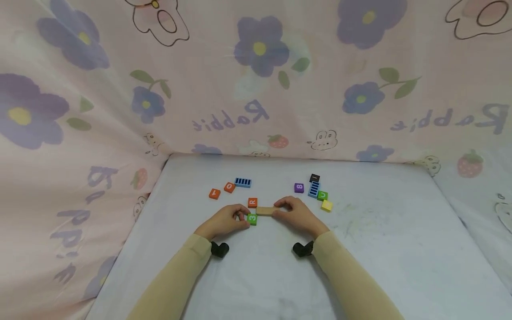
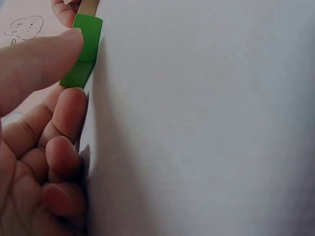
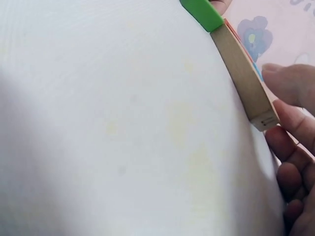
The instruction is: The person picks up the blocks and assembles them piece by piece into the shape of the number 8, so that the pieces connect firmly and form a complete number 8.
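Note:
My left hand (image 1: 226, 220) pinches a small green block marked 3 (image 1: 252, 219) between thumb and finger. In the left wrist view the thumb lies against this green block (image 2: 88, 42). A plain wooden block (image 1: 264, 211) lies lengthwise beside it, its left end at the green block's upper corner. The fingers and thumb of my right hand (image 1: 298, 216) are around the wooden block's right end. The right wrist view shows the long side of this wooden block (image 3: 241, 73) and the fingertips at its near end. An orange block marked R (image 1: 253, 202) sits just behind the two.
At back left are two orange blocks (image 1: 214, 194) and a blue block with dark bars (image 1: 243, 182). Back right has a purple block (image 1: 298, 188), a black block (image 1: 314, 178), another barred blue block (image 1: 314, 189), a green block (image 1: 322, 195) and a yellow block (image 1: 326, 206).

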`<state>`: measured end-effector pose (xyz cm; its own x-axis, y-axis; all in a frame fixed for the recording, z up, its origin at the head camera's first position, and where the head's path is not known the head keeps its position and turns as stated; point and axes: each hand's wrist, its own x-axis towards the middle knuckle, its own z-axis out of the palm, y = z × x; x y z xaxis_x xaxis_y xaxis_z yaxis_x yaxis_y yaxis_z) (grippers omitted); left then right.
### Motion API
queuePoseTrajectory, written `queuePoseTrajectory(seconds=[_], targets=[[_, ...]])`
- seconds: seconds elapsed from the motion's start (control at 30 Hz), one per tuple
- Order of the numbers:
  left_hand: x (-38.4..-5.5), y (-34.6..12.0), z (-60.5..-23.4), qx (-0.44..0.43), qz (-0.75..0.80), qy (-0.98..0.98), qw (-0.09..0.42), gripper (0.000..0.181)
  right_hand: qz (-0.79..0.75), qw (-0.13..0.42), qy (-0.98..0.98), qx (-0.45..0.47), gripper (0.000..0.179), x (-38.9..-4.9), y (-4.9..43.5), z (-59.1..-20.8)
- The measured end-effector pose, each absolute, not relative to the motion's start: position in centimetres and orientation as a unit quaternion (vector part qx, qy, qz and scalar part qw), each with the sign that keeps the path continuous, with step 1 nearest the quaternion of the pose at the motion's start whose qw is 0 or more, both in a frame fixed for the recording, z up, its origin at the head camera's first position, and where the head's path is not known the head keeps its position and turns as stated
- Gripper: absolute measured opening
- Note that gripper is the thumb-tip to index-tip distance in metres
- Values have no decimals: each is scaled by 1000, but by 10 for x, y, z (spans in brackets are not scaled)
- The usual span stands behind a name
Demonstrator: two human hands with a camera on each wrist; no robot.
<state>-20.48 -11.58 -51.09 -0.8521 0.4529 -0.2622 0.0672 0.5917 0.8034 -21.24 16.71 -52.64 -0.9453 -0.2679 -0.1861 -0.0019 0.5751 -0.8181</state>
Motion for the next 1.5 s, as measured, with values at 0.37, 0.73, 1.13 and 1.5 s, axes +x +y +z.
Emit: queuePoseTrajectory(seconds=[0.37,0.73,1.13,1.5], targets=[[-206,-110,-509,152,421,865,229,28,-471,159,865,-74,38,-203,187,-513],[-207,-109,-516,155,416,867,225,29,-440,86,893,-42,49,-186,247,-490],[-206,-117,-514,156,421,867,217,29,-410,69,909,10,62,-187,305,-496],[-205,-118,-516,154,431,862,221,29,-409,84,908,25,60,-188,312,-509]])
